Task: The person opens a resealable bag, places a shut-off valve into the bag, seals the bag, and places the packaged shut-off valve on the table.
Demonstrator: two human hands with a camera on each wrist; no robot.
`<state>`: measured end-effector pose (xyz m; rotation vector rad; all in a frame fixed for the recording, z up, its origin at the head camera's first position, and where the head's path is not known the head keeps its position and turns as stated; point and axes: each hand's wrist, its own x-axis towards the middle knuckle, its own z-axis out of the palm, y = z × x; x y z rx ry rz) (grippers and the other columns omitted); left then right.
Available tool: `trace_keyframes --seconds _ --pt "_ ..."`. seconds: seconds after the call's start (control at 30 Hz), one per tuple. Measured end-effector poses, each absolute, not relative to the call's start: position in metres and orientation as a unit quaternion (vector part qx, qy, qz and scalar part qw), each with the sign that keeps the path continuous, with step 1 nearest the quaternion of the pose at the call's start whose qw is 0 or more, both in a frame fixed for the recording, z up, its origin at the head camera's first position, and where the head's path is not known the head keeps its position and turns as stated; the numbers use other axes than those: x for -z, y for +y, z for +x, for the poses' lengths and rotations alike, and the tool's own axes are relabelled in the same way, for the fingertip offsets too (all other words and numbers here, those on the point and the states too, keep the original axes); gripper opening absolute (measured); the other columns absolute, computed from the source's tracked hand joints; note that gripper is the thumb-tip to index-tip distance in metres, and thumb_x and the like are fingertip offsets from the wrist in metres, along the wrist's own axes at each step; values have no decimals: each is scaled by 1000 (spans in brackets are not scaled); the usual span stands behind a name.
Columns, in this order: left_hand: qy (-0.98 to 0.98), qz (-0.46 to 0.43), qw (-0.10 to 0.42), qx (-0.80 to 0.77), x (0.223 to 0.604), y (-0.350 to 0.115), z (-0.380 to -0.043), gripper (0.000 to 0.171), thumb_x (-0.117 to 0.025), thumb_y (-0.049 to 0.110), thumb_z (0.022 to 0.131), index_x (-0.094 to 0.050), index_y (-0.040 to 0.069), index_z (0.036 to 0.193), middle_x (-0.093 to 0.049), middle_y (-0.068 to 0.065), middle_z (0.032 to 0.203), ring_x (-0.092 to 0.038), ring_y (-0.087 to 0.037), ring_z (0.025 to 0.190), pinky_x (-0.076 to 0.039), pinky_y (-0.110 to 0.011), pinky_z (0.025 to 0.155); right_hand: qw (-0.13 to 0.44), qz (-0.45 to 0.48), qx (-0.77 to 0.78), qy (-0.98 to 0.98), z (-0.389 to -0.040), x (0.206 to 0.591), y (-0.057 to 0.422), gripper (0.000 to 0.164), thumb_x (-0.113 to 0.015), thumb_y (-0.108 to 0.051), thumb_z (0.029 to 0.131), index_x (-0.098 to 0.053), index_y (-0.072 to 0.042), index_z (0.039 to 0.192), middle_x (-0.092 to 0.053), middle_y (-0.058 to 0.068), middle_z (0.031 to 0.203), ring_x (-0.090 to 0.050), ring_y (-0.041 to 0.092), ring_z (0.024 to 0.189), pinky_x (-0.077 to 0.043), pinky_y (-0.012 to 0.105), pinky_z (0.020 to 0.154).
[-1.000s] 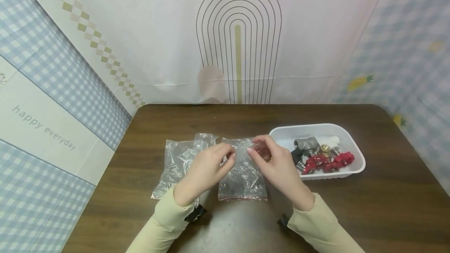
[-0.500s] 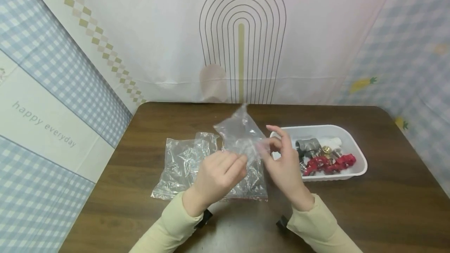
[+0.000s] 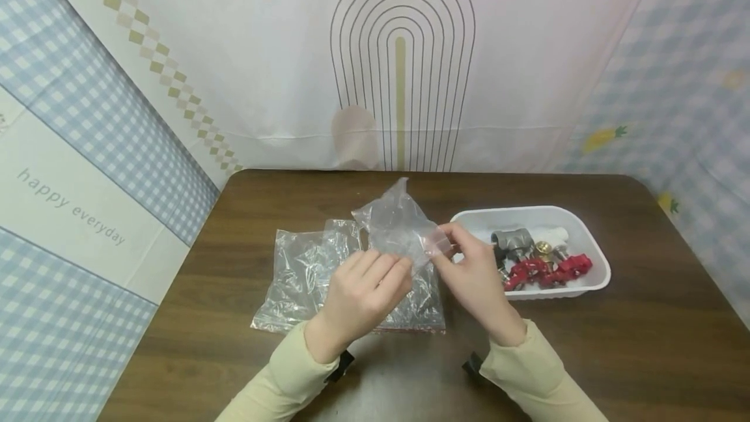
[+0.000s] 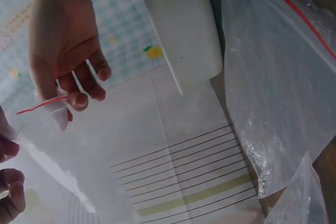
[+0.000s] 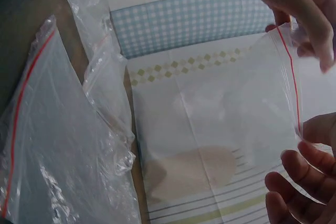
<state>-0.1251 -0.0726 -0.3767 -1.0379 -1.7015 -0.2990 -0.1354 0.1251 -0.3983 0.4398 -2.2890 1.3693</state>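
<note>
A small clear plastic zip bag with a red seal line [image 3: 395,220] is hanging between two bare hands, raised off the dark brown wood-grain table [image 3: 199,305], its body pointing toward the backdrop. Left hand [image 3: 366,288]: fingers are curling inward, the tips pinching one end of the seal edge. Right hand [image 3: 471,272]: thumb and forefinger are pinching the other end; the remaining fingers are bending loosely, gaps showing between them. Red line is running from hand to hand.

Below, a larger clear bag with a red strip [image 3: 424,305] is lying flat, partly hidden by the left hand. Left of it, a crinkled clear plastic bag [image 3: 295,266] is lying beside a narrower clear piece [image 3: 344,233]; cannot tell whether that piece is separate.

Near the right hand, a white plastic tray with rounded corners [image 3: 600,269] is holding a grey metal pipe fitting [image 3: 512,239], a round brass part [image 3: 543,248] and red-handled pieces [image 3: 530,269]. Cream sleeves [image 3: 275,376] are covering both forearms.
</note>
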Motion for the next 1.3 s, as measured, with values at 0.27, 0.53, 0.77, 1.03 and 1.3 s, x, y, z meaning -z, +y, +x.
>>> trace_keyframes --seconds 0.27,0.53,0.77,1.03,1.3 --pt "-740 -452 463 186 375 -72 -125 14 -58 8 89 -72 7 88 -68 0 80 -58 -14 66 -47 -22 56 219 190 -477 -830 -133 398 122 10 -76 -11 90 -67 -12 93 -69 -3 80 -58 10 65 -48 27 52" --pt "-726 -475 460 189 371 -75 -124 13 -55 5 90 -68 6 88 -65 1 78 -56 -12 64 -47 -20 57 217 163 -476 -837 -137 394 126 11 -73 -7 90 -63 -9 85 -68 2 76 -62 15 65 -54 29 58" --pt "-723 -467 472 193 367 -77 -125 11 -57 5 90 -68 6 87 -64 1 78 -55 -13 64 -45 -21 55 211 136 -494 -833 -138 390 136 14 -76 -8 90 -63 -9 87 -74 1 80 -70 15 72 -56 21 64" --pt "-785 -495 351 126 375 -79 -126 85 -81 54 79 -51 8 144 -52 -11 146 -50 -29 132 -40 -49 111 128 152 -541 -817 -132 382 137 20 -69 -3 94 -68 -9 113 -75 6 104 -71 18 87 -58 29 71" --pt "-843 -449 278 105 394 -72 -123 122 -86 59 68 -22 3 156 -20 -16 165 -17 -34 152 -13 -62 120 115 170 -536 -819 -122 379 126 27 -67 6 89 -67 -6 113 -76 7 94 -73 21 85 -61 32 74"
